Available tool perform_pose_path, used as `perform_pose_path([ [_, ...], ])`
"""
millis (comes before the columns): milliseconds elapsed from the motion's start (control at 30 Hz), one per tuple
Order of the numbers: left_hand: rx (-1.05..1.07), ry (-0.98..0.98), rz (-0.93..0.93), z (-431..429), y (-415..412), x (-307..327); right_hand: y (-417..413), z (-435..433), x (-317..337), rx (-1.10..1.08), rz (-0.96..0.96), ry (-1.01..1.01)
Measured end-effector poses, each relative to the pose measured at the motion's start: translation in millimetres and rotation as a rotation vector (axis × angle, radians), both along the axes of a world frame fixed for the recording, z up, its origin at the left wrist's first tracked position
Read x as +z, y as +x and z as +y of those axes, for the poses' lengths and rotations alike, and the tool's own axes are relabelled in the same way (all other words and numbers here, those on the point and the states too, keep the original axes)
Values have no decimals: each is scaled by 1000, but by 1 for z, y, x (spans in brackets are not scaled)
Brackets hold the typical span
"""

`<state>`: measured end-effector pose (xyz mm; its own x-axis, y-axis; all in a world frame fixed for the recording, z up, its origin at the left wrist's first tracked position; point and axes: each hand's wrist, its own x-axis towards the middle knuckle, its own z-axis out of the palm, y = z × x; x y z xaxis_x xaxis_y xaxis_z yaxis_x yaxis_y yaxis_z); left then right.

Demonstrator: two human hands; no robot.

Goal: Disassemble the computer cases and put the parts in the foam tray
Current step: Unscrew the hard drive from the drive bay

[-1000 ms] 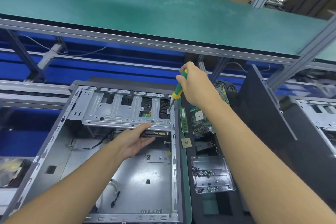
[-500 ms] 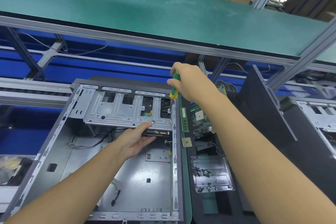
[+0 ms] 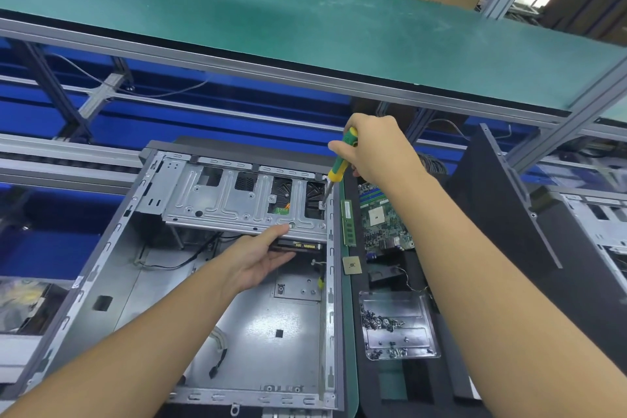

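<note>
The computer case (image 3: 271, 332) lies open at the near left. The foam tray (image 3: 369, 394) sits just to its right, already holding a motherboard (image 3: 380, 220) and a dish of screws (image 3: 397, 326). The step in hand looks like freeing the drive cage (image 3: 237, 204) at the case's far end. The left hand (image 3: 261, 258) props the cage's near edge with straight, relaxed fingers. The right hand (image 3: 380, 153) is clenched around the screwdriver (image 3: 341, 166), its tip down at the cage's right corner. Next, probably, comes steady downward pressure while turning. The screw head is too small to make out, and the drive under the cage is mostly hidden.
</note>
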<state>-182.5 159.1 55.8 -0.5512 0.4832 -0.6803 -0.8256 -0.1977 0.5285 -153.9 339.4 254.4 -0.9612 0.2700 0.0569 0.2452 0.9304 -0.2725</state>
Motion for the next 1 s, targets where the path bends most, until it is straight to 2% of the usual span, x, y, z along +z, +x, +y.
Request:
perform_pose_path([
  [100,-2,-1,4,-1,0,-1,-1,-3,-2,28,-3,3],
  [200,-5,1,15,0,0,-1,1,1,4,107,-92,-3],
  [333,-7,4,25,1,0,-2,-1,6,8,54,-206,111],
  [467,-3,6,32,0,-1,-3,-7,0,0,25,-177,166],
  [667,-5,6,32,0,0,-1,-8,6,15,362,-322,98],
  [733,-6,6,28,-1,0,-1,-8,7,19,402,-383,95],
  [833,-9,5,28,-1,0,0,-12,3,20,319,-433,123],
  [933,-18,-2,33,0,-1,0,-17,-5,8,74,-298,136],
  [1000,-19,-2,31,0,-1,0,-20,-9,2,15,-222,189],
])
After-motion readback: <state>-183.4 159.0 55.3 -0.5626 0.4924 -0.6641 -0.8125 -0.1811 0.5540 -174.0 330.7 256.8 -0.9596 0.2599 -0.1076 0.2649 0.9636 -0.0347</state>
